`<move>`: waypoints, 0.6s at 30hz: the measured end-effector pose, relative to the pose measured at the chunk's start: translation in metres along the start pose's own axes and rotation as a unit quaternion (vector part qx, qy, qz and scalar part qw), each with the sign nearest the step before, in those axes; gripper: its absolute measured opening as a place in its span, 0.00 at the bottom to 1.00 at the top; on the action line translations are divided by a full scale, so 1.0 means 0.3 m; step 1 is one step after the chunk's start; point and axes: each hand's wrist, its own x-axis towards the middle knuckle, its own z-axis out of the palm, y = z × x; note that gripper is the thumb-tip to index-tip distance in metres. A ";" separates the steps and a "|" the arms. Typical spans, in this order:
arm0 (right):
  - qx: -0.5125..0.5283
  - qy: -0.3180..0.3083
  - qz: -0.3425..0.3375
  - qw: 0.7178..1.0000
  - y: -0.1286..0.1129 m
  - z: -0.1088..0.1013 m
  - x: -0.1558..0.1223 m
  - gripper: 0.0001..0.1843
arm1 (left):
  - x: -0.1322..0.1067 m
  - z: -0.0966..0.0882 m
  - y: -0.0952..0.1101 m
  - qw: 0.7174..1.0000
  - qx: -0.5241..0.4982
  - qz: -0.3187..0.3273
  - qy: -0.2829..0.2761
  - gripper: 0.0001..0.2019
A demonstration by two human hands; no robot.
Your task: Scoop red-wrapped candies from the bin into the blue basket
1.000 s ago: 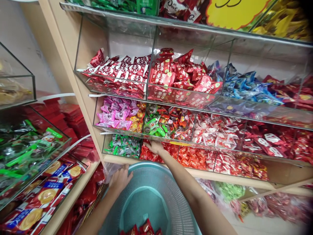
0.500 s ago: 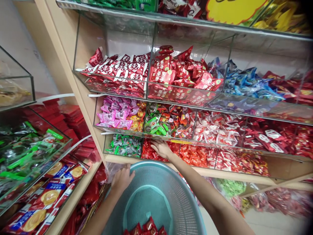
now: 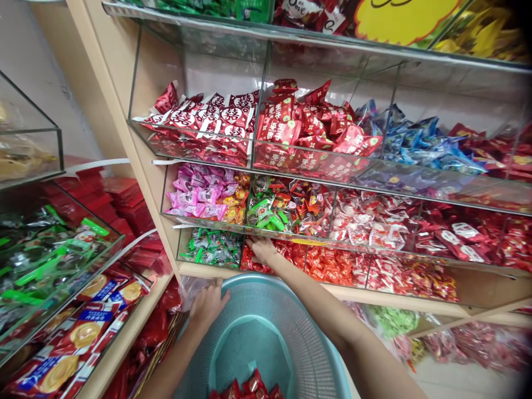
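My left hand grips the far rim of a teal mesh basket held low in front of me. A few red candy packets lie in the basket's bottom. My right hand reaches into the lowest clear bin of the shelf and rests on a heap of red wrapped candies. Its fingertips are tucked under the bin above, so its grip is hidden. A bin of green wrapped candies sits just left of that hand.
Clear bins above hold purple sweets, mixed green and red sweets and red packets. A glass case with snacks stands at the left. A wooden shelf edge runs below the bins, with bagged goods beneath.
My right hand shifted slightly right, then back left, within the red candy bin. My left hand stayed on the basket rim.
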 end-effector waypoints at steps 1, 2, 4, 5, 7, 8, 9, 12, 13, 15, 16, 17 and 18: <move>-0.004 -0.006 0.008 1.000 -0.008 -0.004 0.008 0.32 | 0.000 0.001 0.000 1.000 0.000 0.001 0.001 0.20; -0.006 -0.013 0.014 1.000 -0.014 -0.007 0.013 0.32 | 0.000 0.001 -0.001 1.000 0.001 0.003 0.002 0.20; -0.006 -0.024 0.019 1.000 -0.019 -0.007 0.018 0.32 | -0.001 0.002 -0.001 1.000 0.002 0.006 0.004 0.20; -0.002 -0.027 0.018 0.999 -0.017 -0.006 0.017 0.33 | -0.001 0.003 -0.001 1.000 0.002 0.007 0.006 0.20; 0.010 -0.028 0.014 0.999 -0.009 0.000 0.009 0.34 | -0.002 0.003 -0.001 1.000 0.004 0.009 0.010 0.19; 0.020 -0.027 0.011 0.999 -0.004 0.004 0.004 0.33 | -0.003 0.004 -0.001 1.000 0.004 0.009 0.012 0.19; 0.031 -0.024 0.008 0.999 0.002 0.007 -0.002 0.32 | -0.003 0.005 -0.002 1.000 0.004 0.010 0.013 0.19; 0.080 -0.009 0.002 0.997 0.025 0.018 -0.016 0.29 | -0.002 0.007 -0.002 1.000 0.003 0.009 0.015 0.18; 0.102 -0.003 0.001 0.995 0.034 0.021 -0.019 0.28 | -0.002 0.008 -0.002 1.000 0.002 0.009 0.015 0.18; 0.154 0.010 0.000 0.988 0.055 0.026 -0.018 0.27 | -0.001 0.010 -0.001 1.000 0.002 0.008 0.016 0.17; 0.185 0.018 0.001 0.983 0.066 0.029 -0.016 0.26 | -0.001 0.010 0.000 1.000 0.002 0.007 0.016 0.17; 0.217 0.026 0.004 0.976 0.077 0.032 -0.013 0.26 | -0.002 0.011 0.000 1.000 0.002 0.007 0.017 0.16; 0.251 0.036 0.010 0.967 0.087 0.037 -0.009 0.25 | -0.002 0.011 0.001 1.000 0.002 0.007 0.018 0.16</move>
